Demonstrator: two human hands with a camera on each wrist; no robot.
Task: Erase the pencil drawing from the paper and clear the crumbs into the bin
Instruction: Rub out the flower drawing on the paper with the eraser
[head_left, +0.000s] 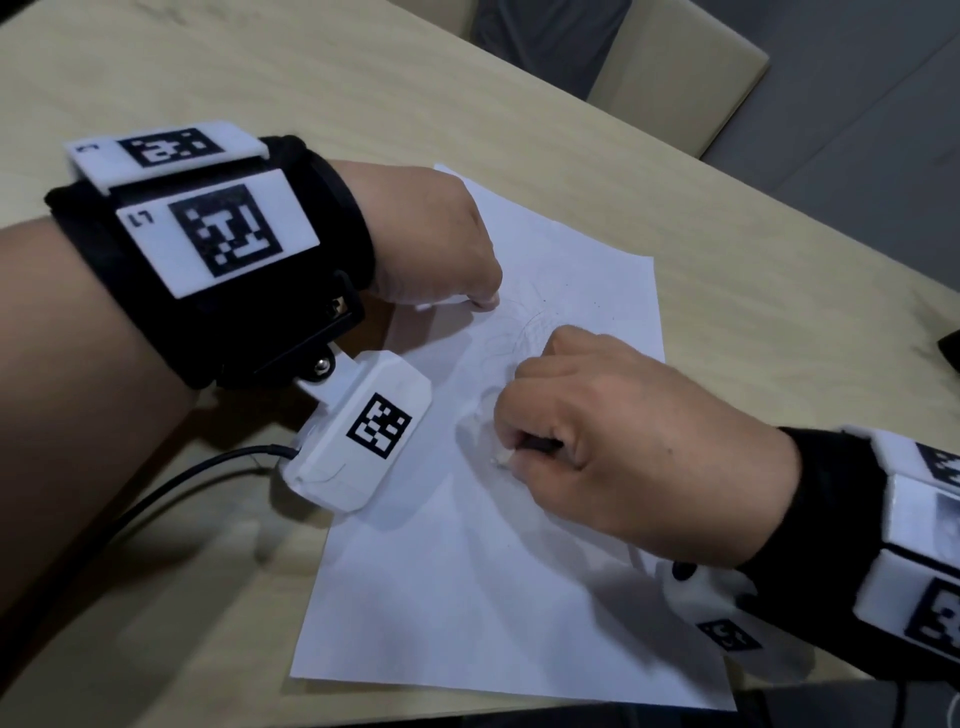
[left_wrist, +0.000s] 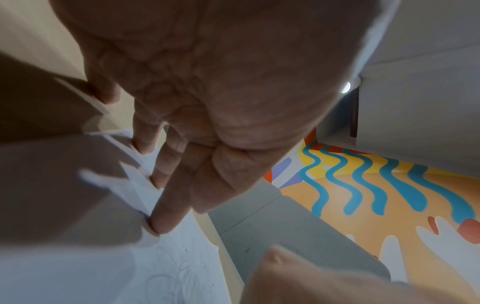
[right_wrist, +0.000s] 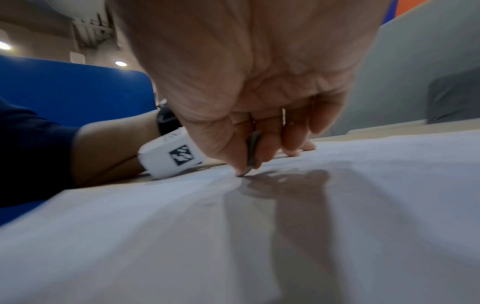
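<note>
Paper (head_left: 467, 571): one white sheet, flat on a light wood-grain table (head_left: 260, 78), skewed to the table edge. Faint pencil drawing (head_left: 524, 332) of curved lines sits in the sheet's upper middle, between the two hands; a few dark specks lie on the sheet near it.

Left side: left hand (head_left: 431, 244) reaches in over the sheet's upper left part, fingers extended and spread, fingertips (left_wrist: 155, 224) pressing straight down on the paper, holding nothing. The left wrist view shows three fingertips touching the sheet. Black wristband with white coded marker plates wraps the forearm; a white camera module (head_left: 358, 441) hangs below the wrist with a black cable (head_left: 171, 488) trailing off across the table.

Centre to right: right hand (head_left: 623, 441) rests on the middle of the sheet, fingers curled, thumb and fingers pinching a small eraser (head_left: 503, 457). Pale end of the eraser pokes out below the thumb and meets the paper; the right wrist view shows a dark, thin edge (right_wrist: 250, 153) between thumb and forefinger, tip on the sheet. Hand slightly blurred.

Far right: dark object (head_left: 950, 348) at the table's edge, too cropped to identify.
</note>
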